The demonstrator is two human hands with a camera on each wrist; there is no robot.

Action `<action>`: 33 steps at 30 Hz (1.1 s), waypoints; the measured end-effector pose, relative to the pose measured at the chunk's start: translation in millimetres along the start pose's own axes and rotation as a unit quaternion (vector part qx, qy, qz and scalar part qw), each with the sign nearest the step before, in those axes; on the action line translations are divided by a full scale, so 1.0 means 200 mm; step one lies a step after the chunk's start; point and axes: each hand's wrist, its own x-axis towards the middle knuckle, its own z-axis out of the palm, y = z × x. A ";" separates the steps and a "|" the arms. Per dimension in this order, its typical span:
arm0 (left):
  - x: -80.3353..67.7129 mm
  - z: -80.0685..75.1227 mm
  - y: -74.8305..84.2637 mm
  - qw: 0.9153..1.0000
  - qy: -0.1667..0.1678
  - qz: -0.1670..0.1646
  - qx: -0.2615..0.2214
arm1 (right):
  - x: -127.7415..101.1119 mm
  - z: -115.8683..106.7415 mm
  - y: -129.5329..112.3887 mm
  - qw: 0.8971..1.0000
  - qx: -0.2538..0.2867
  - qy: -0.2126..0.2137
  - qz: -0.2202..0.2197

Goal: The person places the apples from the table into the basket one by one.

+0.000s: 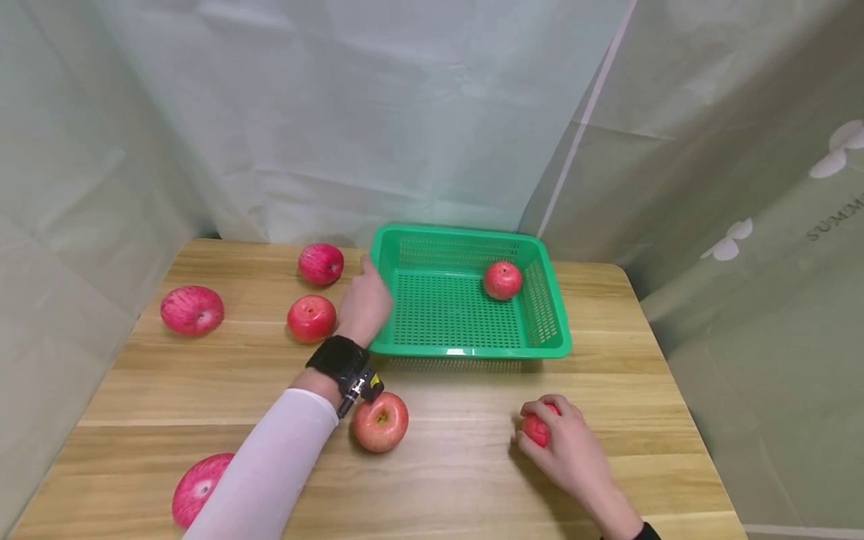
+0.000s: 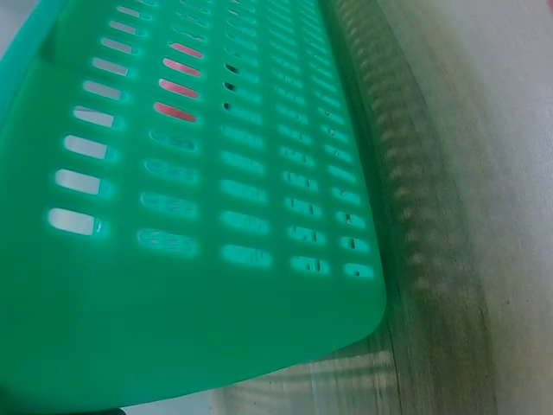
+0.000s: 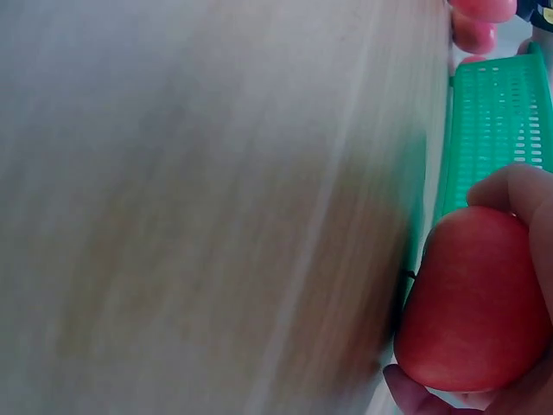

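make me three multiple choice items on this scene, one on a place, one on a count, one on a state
1. Where is the left hand?
A. at the left wall of the green basket
B. flat on the table's near edge
C. inside the basket on an apple

2. How many apples lie inside the basket?
A. none
B. one
C. three

3. What is the state of the right hand?
A. open and flat on the table
B. curled and holding nothing
C. gripping a red apple

Answers:
1 A, the head view shows that hand against the basket's left wall.
2 B, a single apple in the basket sits near its far right corner.
3 C, the right wrist view shows fingers wrapped round the apple.
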 end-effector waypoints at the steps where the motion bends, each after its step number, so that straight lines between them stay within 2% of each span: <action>1: 0.00 0.00 0.00 1.000 0.001 0.000 0.001 | 0.00 0.00 0.00 1.000 0.000 -0.001 -0.001; 10: 0.00 0.00 0.00 1.000 0.003 -0.002 0.006 | 0.03 -0.07 -0.01 1.000 0.016 0.000 -0.012; 21: 0.00 0.00 0.00 1.000 -0.005 -0.005 0.011 | 0.11 -0.19 -0.05 0.997 0.012 0.057 -0.049; 33: 0.00 0.01 0.00 1.000 0.004 0.000 0.019 | 0.21 -0.30 -0.14 0.993 0.014 0.058 -0.102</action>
